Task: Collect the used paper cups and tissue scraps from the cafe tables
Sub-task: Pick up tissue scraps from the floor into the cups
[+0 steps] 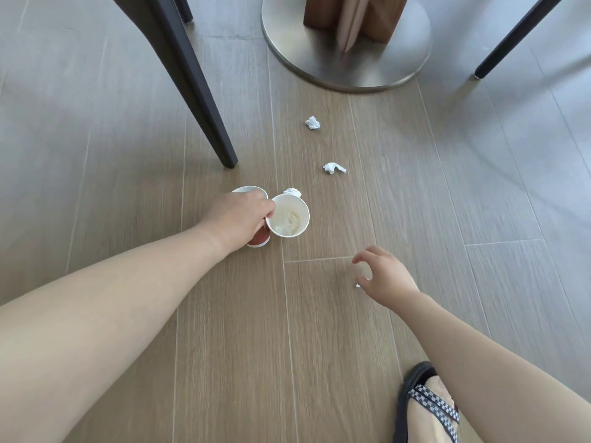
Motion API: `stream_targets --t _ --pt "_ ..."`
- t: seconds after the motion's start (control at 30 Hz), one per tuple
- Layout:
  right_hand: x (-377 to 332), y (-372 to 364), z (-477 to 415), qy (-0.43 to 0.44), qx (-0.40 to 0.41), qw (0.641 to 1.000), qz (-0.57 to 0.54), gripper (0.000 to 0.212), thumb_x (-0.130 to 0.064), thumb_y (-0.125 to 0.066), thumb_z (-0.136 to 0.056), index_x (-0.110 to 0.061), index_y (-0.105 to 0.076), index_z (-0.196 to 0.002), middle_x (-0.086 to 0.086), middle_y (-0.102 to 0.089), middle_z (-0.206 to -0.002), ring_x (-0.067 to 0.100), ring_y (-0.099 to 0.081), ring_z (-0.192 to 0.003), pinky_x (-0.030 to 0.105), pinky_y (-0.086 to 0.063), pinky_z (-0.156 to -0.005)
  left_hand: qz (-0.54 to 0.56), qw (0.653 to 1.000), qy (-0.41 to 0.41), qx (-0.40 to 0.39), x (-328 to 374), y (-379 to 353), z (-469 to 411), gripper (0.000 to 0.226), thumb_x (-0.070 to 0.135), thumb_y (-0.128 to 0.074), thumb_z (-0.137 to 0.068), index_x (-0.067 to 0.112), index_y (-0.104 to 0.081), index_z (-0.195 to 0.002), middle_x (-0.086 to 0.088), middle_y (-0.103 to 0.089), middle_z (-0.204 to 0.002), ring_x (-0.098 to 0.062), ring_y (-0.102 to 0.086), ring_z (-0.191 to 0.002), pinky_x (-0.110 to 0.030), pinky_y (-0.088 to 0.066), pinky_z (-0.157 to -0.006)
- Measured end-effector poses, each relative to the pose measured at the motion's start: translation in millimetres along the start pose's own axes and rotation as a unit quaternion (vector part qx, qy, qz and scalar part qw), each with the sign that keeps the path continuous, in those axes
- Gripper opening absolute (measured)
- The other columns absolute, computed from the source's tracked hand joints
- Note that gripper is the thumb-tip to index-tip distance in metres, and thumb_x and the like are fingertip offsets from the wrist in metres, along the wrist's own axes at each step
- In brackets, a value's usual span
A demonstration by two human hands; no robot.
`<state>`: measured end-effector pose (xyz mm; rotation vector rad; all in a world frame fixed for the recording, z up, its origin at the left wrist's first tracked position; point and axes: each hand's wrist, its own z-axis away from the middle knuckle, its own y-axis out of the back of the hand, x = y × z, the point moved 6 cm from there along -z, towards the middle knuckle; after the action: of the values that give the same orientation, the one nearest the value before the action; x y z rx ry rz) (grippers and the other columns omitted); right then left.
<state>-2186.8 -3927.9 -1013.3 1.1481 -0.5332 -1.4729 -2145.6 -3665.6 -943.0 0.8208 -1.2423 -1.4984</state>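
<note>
My left hand [238, 217] grips two paper cups low over the wooden floor: a white-rimmed cup [287, 216] with tissue inside, and a second, red-sided cup [258, 238] mostly hidden under my fingers. A tissue scrap [292, 192] lies just behind the cups. Two more crumpled tissue scraps lie farther off, one [334, 168] in the middle and one [312, 122] near the table base. My right hand [382, 274] hovers over the floor with fingers curled apart, and a tiny white scrap [357, 285] lies by its thumb.
A dark chair leg [204, 103] stands just behind the cups. The round metal table base [347, 63] with a wooden column is at the top. Another chair leg [505, 43] crosses the upper right. My sandalled foot [427, 407] is at the bottom right.
</note>
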Motion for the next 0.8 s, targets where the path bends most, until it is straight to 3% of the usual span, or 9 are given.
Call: stream_targets --t 0.17,0.33,0.43,0.53,0.67,0.8 --pt "0 -20 4 0.012 -0.068 0.997 0.023 0.027 -0.008 -0.053 -0.079 -0.016 -0.059 -0.104 -0.001 -0.052 -0.110 0.019 -0.050 -0.104 0.035 -0.049 -0.078 -0.037 0.999 -0.009 -0.027 7 -8 -2 0.027 0.024 -0.040 -0.095 0.030 -0.054 -0.117 0.008 -0.056 -0.120 -0.021 -0.056 -0.108 -0.030 -0.035 -0.065" --pt "0 -27 -2 0.003 -0.066 0.998 0.015 0.029 0.005 -0.045 -0.080 -0.011 -0.062 -0.098 0.003 -0.055 -0.104 0.020 -0.056 -0.096 0.027 -0.046 -0.077 -0.032 0.998 -0.035 -0.050 17 -12 6 0.025 0.027 -0.041 -0.095 0.028 -0.057 -0.115 0.006 -0.059 -0.114 -0.024 -0.058 -0.103 -0.030 -0.037 -0.066" --pt "-3 -25 -6 -0.015 -0.061 0.998 -0.005 0.022 0.002 -0.048 -0.082 -0.010 -0.064 -0.090 0.004 -0.059 -0.098 0.022 -0.058 -0.093 0.029 -0.047 -0.077 -0.037 0.997 -0.043 -0.053 18 -13 10 0.024 0.030 -0.042 -0.095 0.026 -0.057 -0.114 0.005 -0.060 -0.111 -0.024 -0.058 -0.101 -0.031 -0.038 -0.064" --pt "-32 -2 -18 0.006 0.018 0.996 -0.083 0.018 -0.001 -0.052 -0.080 -0.012 -0.065 -0.085 0.000 -0.057 -0.088 0.019 -0.056 -0.083 0.029 -0.046 -0.073 -0.032 0.997 -0.037 -0.051 13 -11 12 0.023 0.027 -0.042 -0.095 0.024 -0.057 -0.113 0.004 -0.060 -0.109 -0.024 -0.058 -0.099 -0.030 -0.037 -0.065" --pt "-100 46 -35 0.095 0.153 0.965 -0.190 0.017 0.001 -0.058 -0.078 -0.015 -0.064 -0.081 -0.006 -0.056 -0.080 0.012 -0.056 -0.071 0.025 -0.051 -0.067 -0.028 0.999 -0.015 -0.043 2 -7 9 0.024 0.027 -0.043 -0.094 0.021 -0.058 -0.112 0.000 -0.062 -0.109 -0.026 -0.059 -0.099 -0.032 -0.044 -0.069" --pt "-142 58 -40 0.153 0.160 0.951 -0.217 0.017 -0.001 -0.061 -0.078 -0.016 -0.065 -0.086 -0.010 -0.055 -0.082 0.011 -0.057 -0.073 0.029 -0.053 -0.069 -0.022 0.999 0.007 -0.035 -6 -5 10 0.025 0.026 -0.044 -0.093 0.021 -0.059 -0.111 -0.002 -0.064 -0.107 -0.027 -0.059 -0.098 -0.031 -0.041 -0.065"
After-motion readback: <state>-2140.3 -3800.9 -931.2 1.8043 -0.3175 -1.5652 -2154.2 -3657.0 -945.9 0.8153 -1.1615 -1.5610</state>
